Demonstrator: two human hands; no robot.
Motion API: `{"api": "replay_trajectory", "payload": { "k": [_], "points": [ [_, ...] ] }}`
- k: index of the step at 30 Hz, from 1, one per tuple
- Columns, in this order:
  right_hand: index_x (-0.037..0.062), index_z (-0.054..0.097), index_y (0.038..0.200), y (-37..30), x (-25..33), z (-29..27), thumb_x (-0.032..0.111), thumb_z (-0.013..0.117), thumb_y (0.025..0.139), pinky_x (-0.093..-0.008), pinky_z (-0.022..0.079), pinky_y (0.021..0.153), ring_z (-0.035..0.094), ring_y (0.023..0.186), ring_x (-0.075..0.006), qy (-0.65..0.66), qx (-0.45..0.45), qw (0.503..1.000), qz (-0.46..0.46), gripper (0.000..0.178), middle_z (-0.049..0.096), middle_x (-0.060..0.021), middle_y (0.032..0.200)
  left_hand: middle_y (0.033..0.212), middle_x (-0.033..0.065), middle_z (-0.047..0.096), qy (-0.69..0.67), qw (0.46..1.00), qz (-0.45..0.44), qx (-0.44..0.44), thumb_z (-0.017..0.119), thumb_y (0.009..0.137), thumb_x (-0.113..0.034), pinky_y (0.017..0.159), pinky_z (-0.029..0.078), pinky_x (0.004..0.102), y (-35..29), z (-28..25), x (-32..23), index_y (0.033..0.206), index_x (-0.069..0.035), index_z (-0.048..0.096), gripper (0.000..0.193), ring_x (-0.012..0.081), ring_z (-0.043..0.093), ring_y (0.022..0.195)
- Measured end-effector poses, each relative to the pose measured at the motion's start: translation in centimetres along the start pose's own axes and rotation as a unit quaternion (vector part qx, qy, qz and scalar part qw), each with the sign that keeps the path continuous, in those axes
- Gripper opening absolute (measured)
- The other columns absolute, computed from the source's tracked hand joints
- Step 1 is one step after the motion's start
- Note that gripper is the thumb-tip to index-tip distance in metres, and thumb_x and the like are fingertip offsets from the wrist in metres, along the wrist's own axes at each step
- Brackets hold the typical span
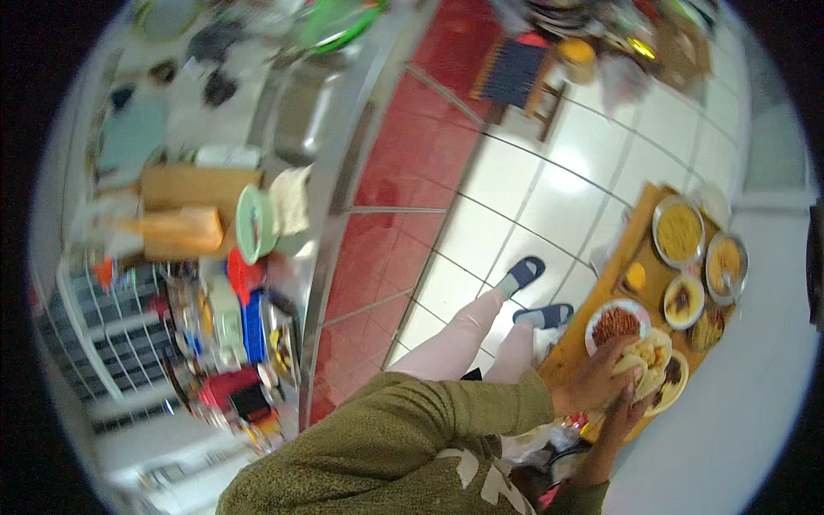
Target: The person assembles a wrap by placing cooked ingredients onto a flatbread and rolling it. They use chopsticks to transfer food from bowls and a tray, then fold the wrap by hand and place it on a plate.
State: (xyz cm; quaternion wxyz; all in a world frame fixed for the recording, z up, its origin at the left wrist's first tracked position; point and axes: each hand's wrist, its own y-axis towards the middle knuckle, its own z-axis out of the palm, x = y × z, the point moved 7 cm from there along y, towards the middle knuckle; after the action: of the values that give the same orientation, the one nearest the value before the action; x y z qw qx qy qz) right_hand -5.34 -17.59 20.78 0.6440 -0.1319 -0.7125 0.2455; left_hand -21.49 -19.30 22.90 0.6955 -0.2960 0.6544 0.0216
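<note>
Two hands: in front of me, a person's left hand (592, 378) and right hand (627, 418) come together at the same piece of food.
Grip: both hands are clasped on a folded, pale flatbread (652, 352), fingers curled around its lower side; exactly how each fingertip sits cannot be told.
Flatbread: within the grip, above one end of a low wooden table (602, 287), its yellowish filling (657, 354) showing at the open fold.
Beside the grip: a white plate (592, 330) of reddish-brown crumbly food (614, 323) lies just past the left hand; on the opposite side, a pale round dish (684, 390) with dark food is partly hidden by the bread.
Beyond the grip: a small bowl of yellow food with a dark topping (683, 299) stands nearest, then two metal bowls, one of yellow food (680, 233), the other of orange-yellow food (724, 261).
Sleeves: olive green (498, 405) behind the grip.
Footwear: dark blue slippers (554, 314) on white floor tiles (506, 184), off to the grip's left.
Farther from the grip: a red-tiled counter front (399, 154).
</note>
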Motion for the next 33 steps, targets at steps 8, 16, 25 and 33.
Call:
{"api": "replay_trajectory", "payload": {
  "k": [8, 16, 25, 33],
  "points": [
    [-0.0035, 0.025, 0.153, -2.3, 6.9, 9.2, 0.018, 0.057, 0.102, -0.0385, 0.035, 0.112, 0.042, 0.136, -0.0284, -0.078, 0.112, 0.989, -0.066, 0.064, 0.038, -0.0204, 0.151, 0.136, 0.0204, 0.049, -0.077, 0.994, 0.003, -0.074, 0.062, 0.098, -0.021, 0.109, 0.037, 0.038, -2.1, -8.4, -5.3, 0.141, -0.002, 0.041, 0.052, 0.0317, 0.048, 0.129],
    [-0.0046, 0.031, 0.149, -4.8, 7.9, 16.6, 0.016, 0.057, 0.102, -0.0372, 0.034, 0.111, 0.044, 0.134, -0.0259, -0.079, 0.218, 0.968, -0.097, 0.057, 0.042, -0.0189, 0.149, 0.133, 0.0221, 0.052, -0.093, 0.981, 0.017, -0.17, 0.064, 0.096, -0.022, 0.102, 0.044, 0.0421, -4.8, -16.0, -5.8, 0.142, -0.003, 0.039, 0.055, 0.0358, 0.053, 0.125],
    [-0.0034, 0.029, 0.151, -12.9, 7.5, 25.6, 0.015, 0.056, 0.102, -0.0352, 0.037, 0.109, 0.045, 0.132, -0.0249, -0.166, 0.292, 0.934, -0.12, 0.059, 0.042, -0.0181, 0.148, 0.132, 0.0225, 0.055, -0.136, 0.956, 0.015, -0.259, 0.065, 0.097, -0.025, 0.102, 0.044, 0.0385, -11.4, -25.6, -4.5, 0.138, 0.0, 0.042, 0.054, 0.0326, 0.055, 0.123],
    [0.0021, 0.021, 0.156, -17.3, 5.7, 31.6, 0.027, 0.058, 0.102, -0.0358, 0.039, 0.108, 0.046, 0.134, -0.0252, -0.148, 0.349, 0.915, -0.137, 0.07, 0.041, -0.0201, 0.15, 0.135, 0.022, 0.053, -0.119, 0.94, 0.008, -0.32, 0.062, 0.098, -0.032, 0.103, 0.044, 0.0384, -17.1, -33.7, -5.8, 0.138, 0.0, 0.043, 0.055, 0.0324, 0.054, 0.125]
  ]
}}
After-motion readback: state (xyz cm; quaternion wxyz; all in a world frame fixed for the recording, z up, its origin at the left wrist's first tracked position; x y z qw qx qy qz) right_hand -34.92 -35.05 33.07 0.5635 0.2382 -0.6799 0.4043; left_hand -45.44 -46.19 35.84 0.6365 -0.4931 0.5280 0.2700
